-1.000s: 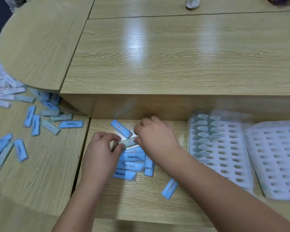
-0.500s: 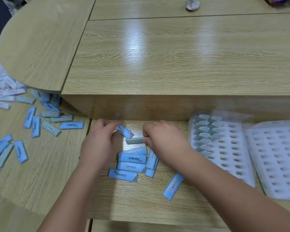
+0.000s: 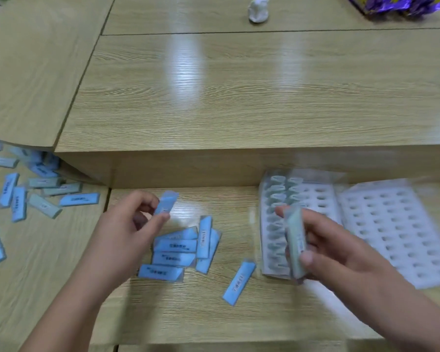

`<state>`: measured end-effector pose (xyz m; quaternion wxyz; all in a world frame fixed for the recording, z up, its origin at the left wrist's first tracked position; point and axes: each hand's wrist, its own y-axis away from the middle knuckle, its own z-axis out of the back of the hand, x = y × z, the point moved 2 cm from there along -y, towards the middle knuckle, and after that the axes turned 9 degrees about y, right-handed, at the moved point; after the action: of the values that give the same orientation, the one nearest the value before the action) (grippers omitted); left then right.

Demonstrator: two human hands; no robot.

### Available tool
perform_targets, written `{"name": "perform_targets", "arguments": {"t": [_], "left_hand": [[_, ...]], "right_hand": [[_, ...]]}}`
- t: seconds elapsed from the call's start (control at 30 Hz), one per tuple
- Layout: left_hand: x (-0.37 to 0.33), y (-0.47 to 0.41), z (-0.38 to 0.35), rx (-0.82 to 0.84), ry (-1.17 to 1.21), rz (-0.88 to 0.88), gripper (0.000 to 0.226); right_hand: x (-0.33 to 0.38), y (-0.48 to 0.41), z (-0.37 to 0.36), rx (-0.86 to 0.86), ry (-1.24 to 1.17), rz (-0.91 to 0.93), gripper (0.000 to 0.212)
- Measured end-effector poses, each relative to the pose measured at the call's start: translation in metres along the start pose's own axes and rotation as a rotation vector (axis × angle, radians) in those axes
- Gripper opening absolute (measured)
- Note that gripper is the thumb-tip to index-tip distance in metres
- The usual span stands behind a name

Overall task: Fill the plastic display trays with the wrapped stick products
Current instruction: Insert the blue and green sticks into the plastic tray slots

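Our left hand (image 3: 127,229) pinches 1 wrapped stick (image 3: 166,205) above the loose pile (image 3: 178,250) while our right hand (image 3: 341,250) grips a second stick (image 3: 295,245) over the near tray (image 3: 315,199); we judge them light, stiff, slick, best pinched mid-length

Layout of the work surface: a cluster of wrapped sticks (image 3: 174,246) is laid on the lower desk (image 3: 188,313), left of two trays set side by side, the left tray (image 3: 315,199) and the right tray (image 3: 391,224). Far left, further sticks (image 3: 43,196) are scattered. A raised counter (image 3: 239,97) stands behind.
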<state>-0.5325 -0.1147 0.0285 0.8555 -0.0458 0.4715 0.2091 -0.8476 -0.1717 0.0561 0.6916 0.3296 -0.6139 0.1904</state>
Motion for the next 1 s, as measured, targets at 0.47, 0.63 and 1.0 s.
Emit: {"name": "perform_targets", "arguments": {"t": [0.47,0.63,1.0], "left_hand": [[-0.074,0.035,-0.106,0.23,0.466,0.113,0.008],[-0.076,0.029,-0.115,0.259,0.472,0.151,0.016],[-0.082,0.028,-0.114,0.241,0.482,0.146,0.019]], "right_hand": [[-0.032,-0.007,0.038,-0.567,0.632,-0.002,0.024],[-0.039,-0.02,0.037,-0.591,0.83,-0.046,0.022],[-0.026,-0.028,0.026,-0.35,1.592,-0.159,0.046]]}}
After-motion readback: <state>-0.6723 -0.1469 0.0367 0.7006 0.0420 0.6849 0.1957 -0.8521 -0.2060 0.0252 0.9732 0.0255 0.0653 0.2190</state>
